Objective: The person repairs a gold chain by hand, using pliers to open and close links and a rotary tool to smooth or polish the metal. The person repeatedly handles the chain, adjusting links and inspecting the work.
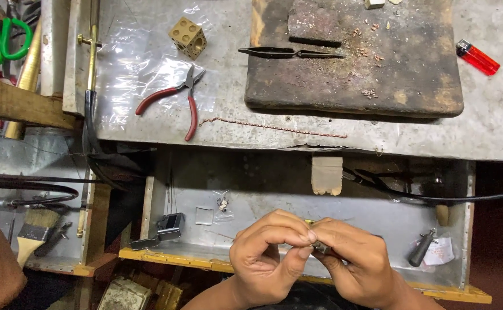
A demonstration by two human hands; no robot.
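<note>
My left hand (266, 255) and my right hand (358, 261) meet over the metal-lined drawer (263, 198) at the bottom of the view. Their fingertips pinch together on a small metal piece (319, 245), mostly hidden by the fingers; a yellowish tip shows above the knuckles. On the bench top above lies a thin twisted reddish wire (274, 127), apart from both hands.
Red-handled pliers (178, 97), a brass dapping cube (188, 37), black tweezers (291, 53) on a charred block (412, 86) and a red lighter (477, 57) lie on the bench. A brush (33, 229) and green-handled scissors (3, 40) are at left. A small tool (422, 248) lies in the drawer.
</note>
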